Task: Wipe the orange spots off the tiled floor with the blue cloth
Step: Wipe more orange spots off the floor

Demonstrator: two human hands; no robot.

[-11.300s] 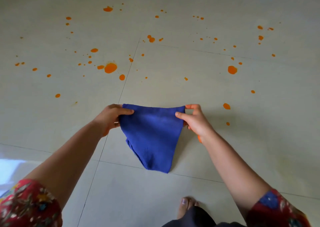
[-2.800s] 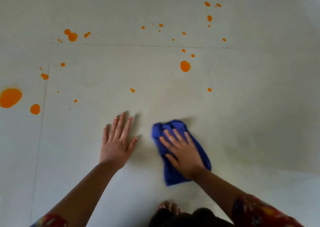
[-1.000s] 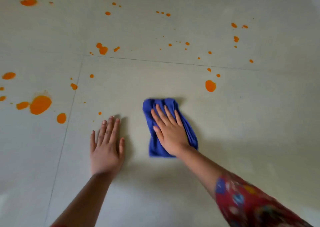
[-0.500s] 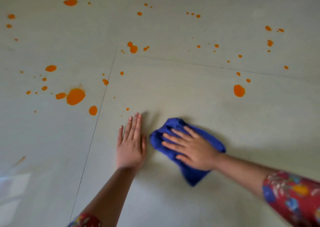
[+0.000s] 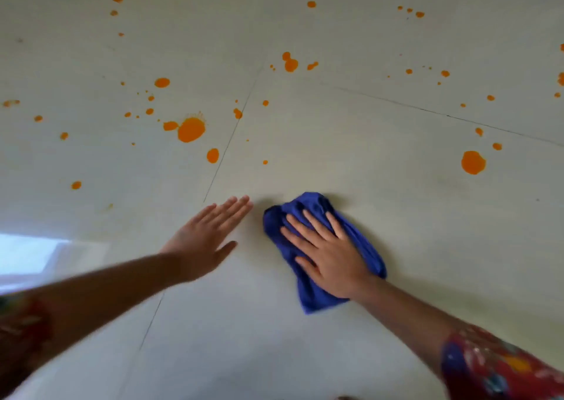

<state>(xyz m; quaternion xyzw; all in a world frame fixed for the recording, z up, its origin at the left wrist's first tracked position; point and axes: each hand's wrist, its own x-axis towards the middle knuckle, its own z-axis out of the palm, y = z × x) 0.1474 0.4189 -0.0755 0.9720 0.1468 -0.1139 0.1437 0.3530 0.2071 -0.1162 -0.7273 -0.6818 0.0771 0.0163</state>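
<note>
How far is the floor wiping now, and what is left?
Done: the floor around the blue cloth shows no orange. In hand: the right hand presses the cloth flat; the left hand is open beside it. Left: the big splash, the round spot and many small ones beyond.

A red printed fabric sleeve [image 5: 500,369], flecked with blue, yellow and white, fills the lower right corner, its cuff edge running slantwise; a second red printed sleeve [image 5: 21,326], blurred and darker, sits at the lower left edge; above it, against the left edge, lies a pale bluish-white patch of reflected light [image 5: 27,254], roughly rectangular with soft borders; a small dark rounded sliver [image 5: 345,397] shows at the bottom edge, too cut off to identify.
</note>
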